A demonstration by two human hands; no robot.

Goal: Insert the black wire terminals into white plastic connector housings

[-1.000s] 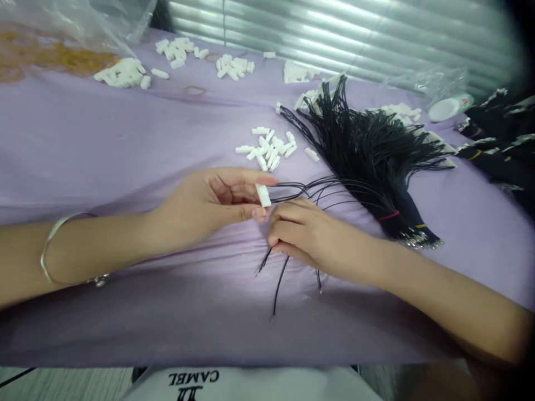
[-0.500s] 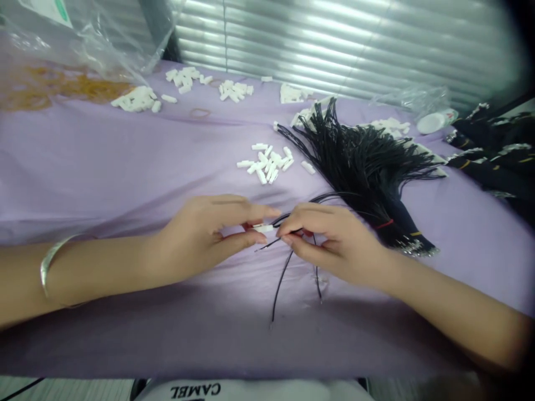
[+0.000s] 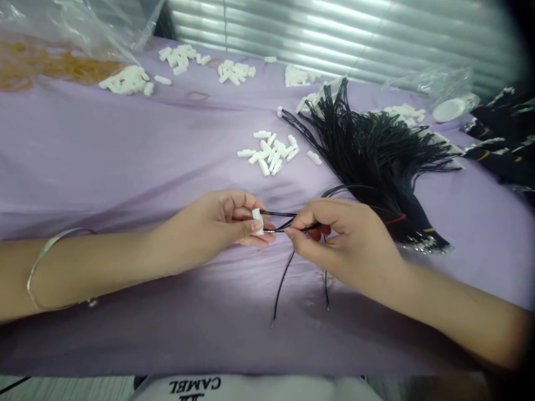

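Between thumb and fingers, my left hand (image 3: 234, 220) grips a small white connector housing (image 3: 258, 221), turned so its row of slots shows. Facing it, my right hand (image 3: 340, 231) pinches a thin black wire (image 3: 281, 230) whose metal tip is at the housing's lower end. Other black wires run from the housing's upper end back to my right hand. Two loose wires (image 3: 282, 284) hang below the right hand, their tips bare. Just behind the hands lies a small heap of white housings (image 3: 272, 151) on the purple cloth.
A large bundle of black wires (image 3: 371, 145) lies at the right, tied with a red band. More white housings (image 3: 127, 81) are piled along the back. Yellow rubber bands (image 3: 54, 64) and a clear plastic bag (image 3: 104, 25) are back left. Dark wire bundles (image 3: 507, 150) sit far right.
My left hand has rotated the housing from lying lengthwise to standing crosswise. The wire in my right hand has come up to the housing's lower end. The view has shifted slightly.
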